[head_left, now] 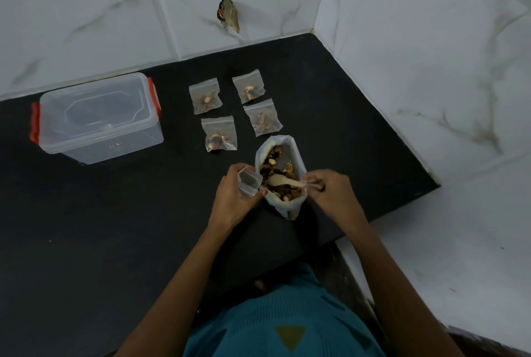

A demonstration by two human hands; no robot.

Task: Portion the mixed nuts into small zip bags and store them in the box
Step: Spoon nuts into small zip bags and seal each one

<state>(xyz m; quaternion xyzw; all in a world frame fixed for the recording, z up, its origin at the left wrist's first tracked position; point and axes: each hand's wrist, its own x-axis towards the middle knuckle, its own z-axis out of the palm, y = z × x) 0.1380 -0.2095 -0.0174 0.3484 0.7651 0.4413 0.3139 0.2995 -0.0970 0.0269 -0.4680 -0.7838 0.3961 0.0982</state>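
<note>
Black counter [115, 213]: seemingly lidded box [97, 118]; four filled bags [205, 95]; nut pouch [297, 155].

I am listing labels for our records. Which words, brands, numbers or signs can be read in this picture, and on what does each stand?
Nothing can be read.
Small dark label on the front wall of the clear box: too small and blurred to read.
Olive triangle on the teal garment: a plain shape, no letters.
Filled zip bags and the large nut bag: no print visible.

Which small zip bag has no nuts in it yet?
The zip bag in the left hand, beside the big nut bag; the four bags on the counter all hold nuts.
</note>
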